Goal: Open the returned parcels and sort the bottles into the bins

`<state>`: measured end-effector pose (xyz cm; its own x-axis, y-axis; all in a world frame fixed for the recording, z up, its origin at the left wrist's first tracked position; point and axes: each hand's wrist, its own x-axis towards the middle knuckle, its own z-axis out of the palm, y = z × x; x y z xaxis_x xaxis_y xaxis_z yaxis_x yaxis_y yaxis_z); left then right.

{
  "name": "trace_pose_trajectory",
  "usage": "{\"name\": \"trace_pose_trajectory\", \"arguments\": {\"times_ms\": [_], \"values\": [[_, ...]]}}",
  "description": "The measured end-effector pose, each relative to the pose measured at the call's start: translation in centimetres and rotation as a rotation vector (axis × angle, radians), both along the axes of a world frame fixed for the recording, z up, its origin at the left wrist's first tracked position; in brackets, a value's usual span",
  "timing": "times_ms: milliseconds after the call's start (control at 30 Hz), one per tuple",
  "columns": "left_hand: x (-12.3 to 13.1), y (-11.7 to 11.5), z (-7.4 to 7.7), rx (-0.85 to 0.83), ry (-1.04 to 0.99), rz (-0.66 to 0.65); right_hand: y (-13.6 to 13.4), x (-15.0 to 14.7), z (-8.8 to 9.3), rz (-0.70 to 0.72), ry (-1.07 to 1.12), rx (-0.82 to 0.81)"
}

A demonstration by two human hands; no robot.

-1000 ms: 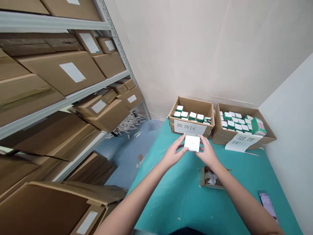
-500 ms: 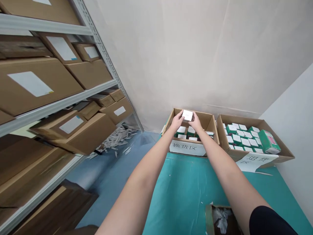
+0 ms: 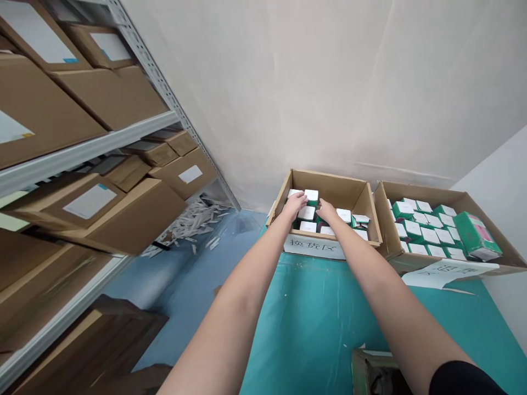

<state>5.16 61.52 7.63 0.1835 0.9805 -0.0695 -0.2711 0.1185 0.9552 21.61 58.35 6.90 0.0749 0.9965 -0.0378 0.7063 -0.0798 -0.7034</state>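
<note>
Now, left hand open on a white box, right hand open beside, two cartons

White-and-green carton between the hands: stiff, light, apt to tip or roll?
The white-and-green carton between the left hand and right hand looks like thin paperboard, so probably stiff but crushable at corners, and likely light. Flat sides suggest it won't roll; standing among neighbours in the cardboard box, it probably slides rather than tips.
</note>
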Motion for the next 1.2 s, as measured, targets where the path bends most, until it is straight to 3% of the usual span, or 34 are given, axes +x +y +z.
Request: {"name": "trace_pose_trajectory", "arguments": {"times_ms": [100, 200, 333, 533, 667, 833, 1000, 1100, 1200], "values": [[-0.7, -1.2, 1.5, -0.091, -0.068, -0.026, -1.2, 0.0, 0.8, -0.011, 0.0, 0.015], [-1.4, -3.1, 3.3, -0.08, -0.133, -0.039, -3.1, 0.4, 2.2, -0.019, 0.011, 0.039], [-1.8, -6.6, 5.4, -0.051, -0.167, -0.044, -8.1, 1.9, 4.2, -0.064, 0.126, 0.163], [-0.9, -14.6, 7.3, -0.08, -0.19, -0.075, -20.9, 5.7, 6.0, -0.132, 0.362, 0.28], [0.4, -21.8, 8.9, -0.16, -0.25, -0.131, -31.7, 8.1, 6.1, -0.276, 0.514, 0.262], [1.5, -31.6, 12.0, -0.201, -0.309, -0.251, -44.3, 9.5, 6.0, -0.464, 0.568, 0.203], [2.0, -39.5, 14.9, -0.212, -0.325, -0.35, -52.6, 10.0, 6.1, -0.556, 0.559, 0.181], [2.1, -43.1, 15.0, -0.228, -0.311, -0.346, -56.0, 10.6, 5.7, -0.601, 0.576, 0.167], [1.9, -46.4, 12.7, -0.227, -0.203, -0.286, -59.3, 11.7, 4.4, -0.679, 0.562, 0.182]]}}
